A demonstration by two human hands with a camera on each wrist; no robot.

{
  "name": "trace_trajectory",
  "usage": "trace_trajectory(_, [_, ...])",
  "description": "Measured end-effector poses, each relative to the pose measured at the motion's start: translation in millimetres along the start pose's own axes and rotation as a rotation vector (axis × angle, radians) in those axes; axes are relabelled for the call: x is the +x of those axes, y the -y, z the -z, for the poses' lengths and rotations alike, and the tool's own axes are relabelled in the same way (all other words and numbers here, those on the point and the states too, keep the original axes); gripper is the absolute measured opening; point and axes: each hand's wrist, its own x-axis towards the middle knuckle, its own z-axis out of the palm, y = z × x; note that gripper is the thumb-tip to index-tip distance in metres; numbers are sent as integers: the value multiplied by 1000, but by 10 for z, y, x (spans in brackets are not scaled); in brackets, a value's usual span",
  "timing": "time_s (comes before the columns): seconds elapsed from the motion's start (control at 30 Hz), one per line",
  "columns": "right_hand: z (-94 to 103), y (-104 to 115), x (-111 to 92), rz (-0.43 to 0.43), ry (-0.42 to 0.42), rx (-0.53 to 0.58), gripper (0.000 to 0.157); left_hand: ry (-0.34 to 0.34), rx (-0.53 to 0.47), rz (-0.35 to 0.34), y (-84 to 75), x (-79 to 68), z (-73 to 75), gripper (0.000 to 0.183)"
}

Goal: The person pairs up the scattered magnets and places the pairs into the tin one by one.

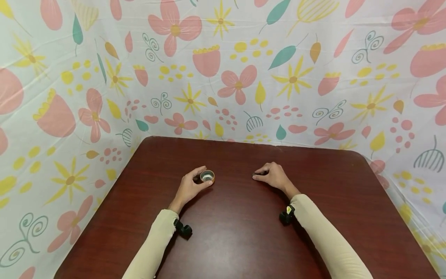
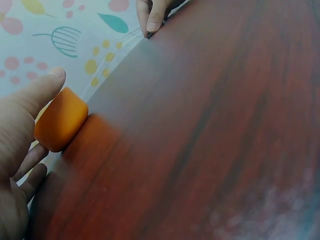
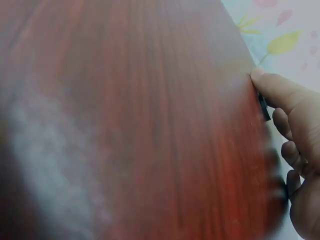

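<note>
A small round orange tin (image 1: 207,176) with a silvery inside stands open side up on the table. The left hand (image 1: 192,186) holds it from the left, thumb on the near side and fingers round the far side. In the left wrist view the tin's smooth orange wall (image 2: 62,120) shows beside the thumb. To the right of the tin, the right hand (image 1: 275,176) pinches a small flat black piece (image 3: 263,106) low at the tabletop, its other fingers curled in. Most of that piece is hidden by the fingers, and I cannot tell its kind.
Both hands are over the far half of a dark reddish-brown wooden table (image 1: 230,232) with rounded corners. A flower-patterned cloth (image 1: 240,50) hangs behind the table and along its sides. Each wrist carries a small black camera (image 1: 183,229) over a cream sleeve.
</note>
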Motion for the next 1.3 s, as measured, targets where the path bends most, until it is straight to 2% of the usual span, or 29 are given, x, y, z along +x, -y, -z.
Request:
trace_trajectory(0.43, [98,-94,-11,57,-23,12,20,0,7,-10,31,15,3,69])
trace_trajectory(0.7, [69,-105,-18,67,-8,-2,25,8,40,-20,36,15,-7,72])
trace_trajectory(0.9, [72,-96,-18,69,-17,4,22,6,33,-9,52,18,-17,70])
trace_trajectory(1.1, [113,-31,7,111,-30,24,21,18,41,23,48,10,-11,67])
trace_trajectory(1.3, [122,134,91,173,-11,75,23,31,59,24,28,11,-2,67])
